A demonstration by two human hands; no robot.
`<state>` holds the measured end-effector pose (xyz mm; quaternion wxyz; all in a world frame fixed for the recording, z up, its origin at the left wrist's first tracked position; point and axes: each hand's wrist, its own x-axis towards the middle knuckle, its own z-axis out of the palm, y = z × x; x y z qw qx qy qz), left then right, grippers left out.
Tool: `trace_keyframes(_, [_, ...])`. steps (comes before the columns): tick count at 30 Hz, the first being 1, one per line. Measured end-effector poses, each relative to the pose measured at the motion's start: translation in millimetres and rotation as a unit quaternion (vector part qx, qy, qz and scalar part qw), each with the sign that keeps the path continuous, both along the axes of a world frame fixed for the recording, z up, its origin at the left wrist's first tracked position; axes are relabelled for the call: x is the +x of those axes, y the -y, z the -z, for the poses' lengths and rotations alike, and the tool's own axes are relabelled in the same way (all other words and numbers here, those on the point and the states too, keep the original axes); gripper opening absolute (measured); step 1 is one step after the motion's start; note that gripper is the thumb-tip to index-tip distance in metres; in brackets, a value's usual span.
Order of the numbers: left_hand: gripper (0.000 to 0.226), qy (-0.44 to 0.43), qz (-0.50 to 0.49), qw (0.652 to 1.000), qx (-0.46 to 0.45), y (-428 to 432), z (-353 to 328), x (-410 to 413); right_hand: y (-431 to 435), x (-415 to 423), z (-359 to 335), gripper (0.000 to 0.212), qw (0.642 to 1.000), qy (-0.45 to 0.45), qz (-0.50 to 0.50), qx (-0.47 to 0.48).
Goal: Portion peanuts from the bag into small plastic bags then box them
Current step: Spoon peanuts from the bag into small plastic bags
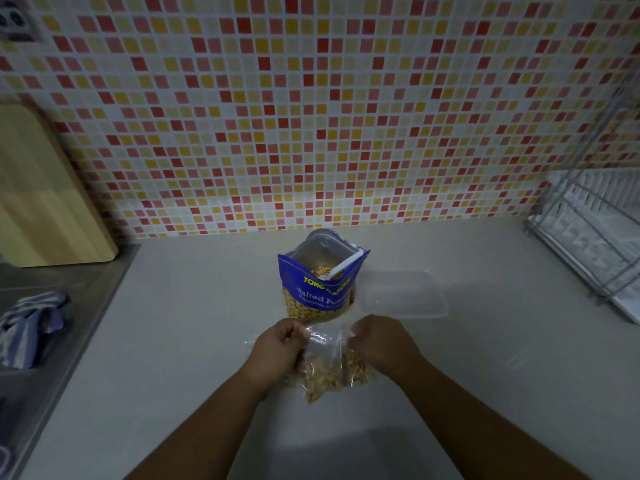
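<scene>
A blue bag of salted peanuts (320, 292) stands open on the counter, with a white scoop handle (346, 266) sticking out of its mouth. In front of it I hold a small clear plastic bag (323, 367) partly filled with peanuts. My left hand (277, 351) pinches its top left corner and my right hand (381, 341) pinches the top right edge. A second small bag of peanuts (358, 370) lies just right of the first, partly under my right hand. A clear plastic box (405, 296) sits to the right of the blue bag.
A wooden cutting board (45, 195) leans on the tiled wall at the left. A striped cloth (27, 327) lies on the steel sink drainer (79, 271). A white dish rack (595, 230) stands at the right. More clear plastic (523, 358) lies on the counter at right.
</scene>
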<state>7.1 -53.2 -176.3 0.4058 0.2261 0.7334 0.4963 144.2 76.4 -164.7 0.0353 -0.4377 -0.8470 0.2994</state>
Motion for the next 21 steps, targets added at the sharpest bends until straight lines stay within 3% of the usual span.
trace_keyframes(2, [0.017,-0.126,0.004,0.99,-0.07,-3.9,10.0,-3.8,3.9,4.0,11.5,0.034,0.994,0.089,0.005,0.057])
trace_keyframes(4, [0.013,-0.267,0.028,0.955,-0.125,-6.6,14.5,-5.2,9.8,5.4,20.2,0.037,0.987,0.125,0.005,0.097])
trace_keyframes(8, [0.006,-0.332,0.038,0.933,-0.133,-10.2,20.4,-3.0,13.9,0.1,32.2,0.035,0.99,0.109,0.05,0.072])
trace_keyframes(13, [0.032,-0.349,0.038,0.932,-0.095,-7.6,19.4,-2.3,9.9,0.5,35.4,0.027,0.991,0.01,0.134,-0.014])
trace_keyframes(17, [0.026,-0.318,0.056,0.947,-0.005,-16.1,1.8,4.5,6.7,4.6,20.4,0.011,0.982,-0.138,0.126,-0.038])
trace_keyframes(19, [0.013,-0.246,0.045,0.967,0.044,-19.7,-7.4,10.9,9.1,6.3,15.1,0.03,0.974,-0.202,0.094,-0.034])
trace_keyframes(21, [0.017,-0.192,0.009,0.977,0.095,-20.2,-14.2,14.3,13.0,7.2,11.4,0.038,0.965,-0.245,0.078,-0.042])
